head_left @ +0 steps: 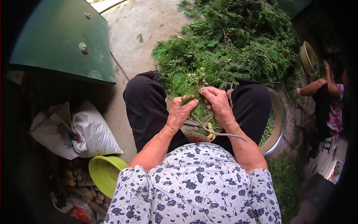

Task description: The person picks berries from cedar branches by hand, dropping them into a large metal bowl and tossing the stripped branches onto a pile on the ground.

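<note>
Currently | left hand [181, 110] grip: clasping sprig [188, 99] | right hand [217, 103]: pinching its tip | 1 basin [279, 137]: green berries [267, 132]

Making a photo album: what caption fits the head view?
Left hand holding a green sprig, right hand beside it, before heaped evergreen branches.

The pile of branches [238, 41] lies on the floor [130, 22] before me, reaching round to my right. By my right knee [253, 104] sits a basin [282, 136] — berries [267, 130] in it. Farther right are a bowl [306, 59] and, just beyond it, a person [332, 89]. A cabinet [63, 44] stands ahead on my left; nearer, sacks [95, 130] — then a tub [104, 173], with firewood [80, 183] to its left.
</note>
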`<state>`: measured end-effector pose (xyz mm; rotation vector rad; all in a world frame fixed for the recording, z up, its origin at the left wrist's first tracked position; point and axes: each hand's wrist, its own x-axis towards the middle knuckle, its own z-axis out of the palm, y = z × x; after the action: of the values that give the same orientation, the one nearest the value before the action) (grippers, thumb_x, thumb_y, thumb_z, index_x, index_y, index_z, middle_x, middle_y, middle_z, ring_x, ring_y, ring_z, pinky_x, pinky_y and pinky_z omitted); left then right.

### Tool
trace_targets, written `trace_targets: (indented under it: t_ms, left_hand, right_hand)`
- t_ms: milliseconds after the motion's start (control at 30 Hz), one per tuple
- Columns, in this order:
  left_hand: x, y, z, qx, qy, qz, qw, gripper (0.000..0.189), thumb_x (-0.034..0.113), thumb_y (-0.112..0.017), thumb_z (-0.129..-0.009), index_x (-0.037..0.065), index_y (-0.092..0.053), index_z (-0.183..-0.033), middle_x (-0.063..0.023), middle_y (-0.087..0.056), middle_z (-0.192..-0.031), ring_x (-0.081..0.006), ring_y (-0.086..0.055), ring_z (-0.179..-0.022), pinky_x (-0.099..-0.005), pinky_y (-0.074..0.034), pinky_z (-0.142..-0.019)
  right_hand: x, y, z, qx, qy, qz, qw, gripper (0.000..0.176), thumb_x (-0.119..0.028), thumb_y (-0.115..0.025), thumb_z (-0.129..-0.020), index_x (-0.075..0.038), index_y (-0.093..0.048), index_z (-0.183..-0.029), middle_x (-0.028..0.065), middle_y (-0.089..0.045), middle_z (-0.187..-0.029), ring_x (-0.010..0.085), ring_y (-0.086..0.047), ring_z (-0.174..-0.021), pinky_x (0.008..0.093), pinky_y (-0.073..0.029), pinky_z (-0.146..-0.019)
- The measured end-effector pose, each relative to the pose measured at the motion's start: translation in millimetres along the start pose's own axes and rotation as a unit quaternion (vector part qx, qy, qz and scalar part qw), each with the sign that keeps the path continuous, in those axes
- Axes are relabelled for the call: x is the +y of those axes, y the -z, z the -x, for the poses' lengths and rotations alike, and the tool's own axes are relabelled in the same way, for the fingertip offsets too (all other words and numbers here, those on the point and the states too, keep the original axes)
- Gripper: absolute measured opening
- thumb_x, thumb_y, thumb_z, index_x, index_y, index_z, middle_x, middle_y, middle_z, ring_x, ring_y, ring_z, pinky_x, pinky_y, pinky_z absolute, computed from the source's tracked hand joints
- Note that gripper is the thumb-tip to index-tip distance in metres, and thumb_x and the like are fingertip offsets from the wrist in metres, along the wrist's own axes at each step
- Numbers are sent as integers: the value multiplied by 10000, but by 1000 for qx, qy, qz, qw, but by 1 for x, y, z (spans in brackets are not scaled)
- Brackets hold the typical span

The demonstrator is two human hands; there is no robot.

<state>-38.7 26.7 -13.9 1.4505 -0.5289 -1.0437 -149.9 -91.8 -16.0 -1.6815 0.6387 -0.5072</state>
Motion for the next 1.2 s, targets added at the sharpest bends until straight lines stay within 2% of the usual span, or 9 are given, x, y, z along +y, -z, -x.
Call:
trace_targets:
  t_ms: [67,100,333,667,800,867,933,1000,1200]
  left_hand:
    - [-1,-2,0,18,-11,-5,1000,80,84,-613,-804,13,-596,-771,58,-527,-659,-42,-430,-630,-253,-393,-566]
    - [-1,-2,0,33,-23,-12,999,70,80,-612,-804,11,-606,-789,54,-545,-681,-46,-448,-642,-250,-405,-584]
    - [-4,-4,-3,31,-10,88,996,138,78,-635,-788,14,-639,-910,17,-615,-825,-64,-525,-735,-238,-448,-672]
    - [-3,-5,-3,30,11,90,995,149,81,-643,-778,13,-649,-910,22,-615,-802,-61,-524,-718,-231,-446,-657]
    - [-7,-4,-3,20,5,30,999,163,100,-640,-779,13,-656,-917,32,-609,-771,-45,-507,-699,-225,-438,-635]
    - [-7,-3,-4,16,5,36,999,168,100,-637,-780,16,-655,-924,26,-615,-784,-48,-514,-700,-226,-442,-638]
    - [-6,-3,-5,13,5,42,999,172,99,-633,-781,19,-655,-931,20,-620,-798,-50,-520,-702,-227,-445,-640]
    - [-5,-5,-6,14,-12,67,998,179,99,-645,-784,17,-653,-943,5,-632,-822,-63,-547,-715,-232,-461,-656]
    - [1,-13,-11,15,25,185,982,197,80,-691,-765,18,-641,-945,-13,-642,-852,-88,-579,-748,-246,-485,-683]
  right_hand:
    - [-6,14,-3,-50,-247,-312,916,174,-180,-560,-883,-23,-610,-941,17,-548,-672,74,-502,-590,227,-397,-472]
    - [-12,15,-2,-40,-227,-359,905,183,-210,-540,-898,-43,-582,-961,19,-561,-738,54,-499,-596,182,-365,-443]
    - [-16,26,-5,-8,-191,-468,863,193,-83,-527,-840,-22,-521,-1023,67,-576,-842,113,-551,-642,204,-397,-463]
    - [-10,24,-5,-15,-201,-414,888,160,-178,-600,-850,-35,-571,-917,12,-552,-720,61,-517,-571,186,-361,-425]
    - [-21,17,-5,-18,-235,-194,952,269,-214,-657,-816,6,-613,-964,-10,-543,-668,41,-467,-498,185,-358,-433]
    - [-17,17,-3,-50,-200,-58,977,256,-194,-665,-800,9,-623,-951,4,-572,-710,46,-479,-512,209,-369,-440]
    - [-11,19,-1,-72,-211,-49,974,240,-169,-664,-787,16,-625,-935,28,-599,-751,69,-517,-574,229,-409,-497]
    - [-8,18,2,-45,-124,-11,991,262,-149,-660,-787,17,-607,-982,46,-613,-780,76,-532,-656,235,-435,-565]
    - [-19,18,-2,-33,-109,-38,993,322,-106,-657,-777,13,-560,-1060,49,-615,-805,75,-541,-741,229,-452,-631]
